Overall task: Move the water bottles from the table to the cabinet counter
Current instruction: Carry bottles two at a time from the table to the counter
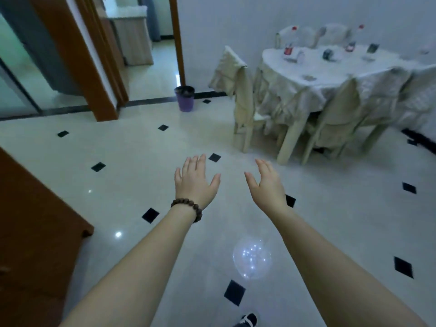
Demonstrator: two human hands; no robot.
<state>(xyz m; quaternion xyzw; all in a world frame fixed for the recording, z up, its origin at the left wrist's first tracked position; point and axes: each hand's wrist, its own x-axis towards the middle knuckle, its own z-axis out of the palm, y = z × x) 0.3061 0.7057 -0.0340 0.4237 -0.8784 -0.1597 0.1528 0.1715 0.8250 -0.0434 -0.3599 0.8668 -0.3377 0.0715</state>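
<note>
Two clear water bottles with red caps stand on the far table (335, 76), which has a pale cloth over it: one at the left (289, 44), one further right (352, 41). Both hands reach forward over the tiled floor, well short of the table. My left hand (194, 180), with a bead bracelet on its wrist, is open with spread fingers and holds nothing. My right hand (266, 182) is open too, palm turned inward, and it is empty.
Cloth-covered chairs (240, 90) (337, 119) ring the table. A purple waste bin (185, 98) stands by the wall near a doorway. A brown wooden cabinet edge (35, 220) fills the lower left. A clear balloon (252, 258) lies on the floor between my arms.
</note>
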